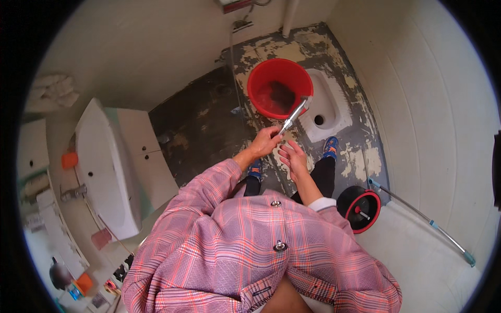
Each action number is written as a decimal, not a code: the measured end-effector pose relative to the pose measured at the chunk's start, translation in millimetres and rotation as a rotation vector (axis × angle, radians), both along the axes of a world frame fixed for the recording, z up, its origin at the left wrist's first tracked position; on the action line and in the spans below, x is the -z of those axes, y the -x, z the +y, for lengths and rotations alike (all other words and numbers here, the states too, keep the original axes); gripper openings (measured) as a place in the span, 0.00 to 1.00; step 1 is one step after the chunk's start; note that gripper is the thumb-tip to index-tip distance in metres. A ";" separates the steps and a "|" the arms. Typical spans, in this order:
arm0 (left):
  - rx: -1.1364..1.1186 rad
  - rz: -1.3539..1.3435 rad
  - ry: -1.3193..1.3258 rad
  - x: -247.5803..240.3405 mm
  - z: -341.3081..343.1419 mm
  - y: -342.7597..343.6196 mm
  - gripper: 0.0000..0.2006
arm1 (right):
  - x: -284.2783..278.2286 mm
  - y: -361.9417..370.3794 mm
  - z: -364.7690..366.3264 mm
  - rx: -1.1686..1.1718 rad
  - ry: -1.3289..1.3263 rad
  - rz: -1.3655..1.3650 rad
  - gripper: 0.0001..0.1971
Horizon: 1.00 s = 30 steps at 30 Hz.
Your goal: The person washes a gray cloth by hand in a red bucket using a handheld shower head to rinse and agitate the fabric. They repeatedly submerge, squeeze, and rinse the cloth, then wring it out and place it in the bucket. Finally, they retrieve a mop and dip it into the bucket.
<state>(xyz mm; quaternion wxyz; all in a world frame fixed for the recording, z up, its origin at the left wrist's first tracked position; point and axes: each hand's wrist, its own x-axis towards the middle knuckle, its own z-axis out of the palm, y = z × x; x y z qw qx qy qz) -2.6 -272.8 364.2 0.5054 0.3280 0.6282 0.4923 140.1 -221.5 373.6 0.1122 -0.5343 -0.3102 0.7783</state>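
My left hand (265,141) is closed round the handle of a silver shower head (294,116), which points up and away over the near right rim of a red bucket (255,99). A dark, wet-looking cloth lies in the bottom of the bucket; whether water is running cannot be made out. Just right of the shower head's lower end, my right hand (296,160) is held with its palm partly up and its fingers apart, holding nothing.
A white squat toilet (342,115) adjoins the bucket's right side. Behind my right arm stand a black and red mop bucket (376,211) and a mop pole (417,208) along the wall. At left is a white washbasin (104,172). Paint peels off the floor (182,125).
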 end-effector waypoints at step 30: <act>0.141 0.575 0.587 360.1 186.5 -127.6 0.20 | 181.6 -78.0 112.5 0.129 0.236 0.004 0.14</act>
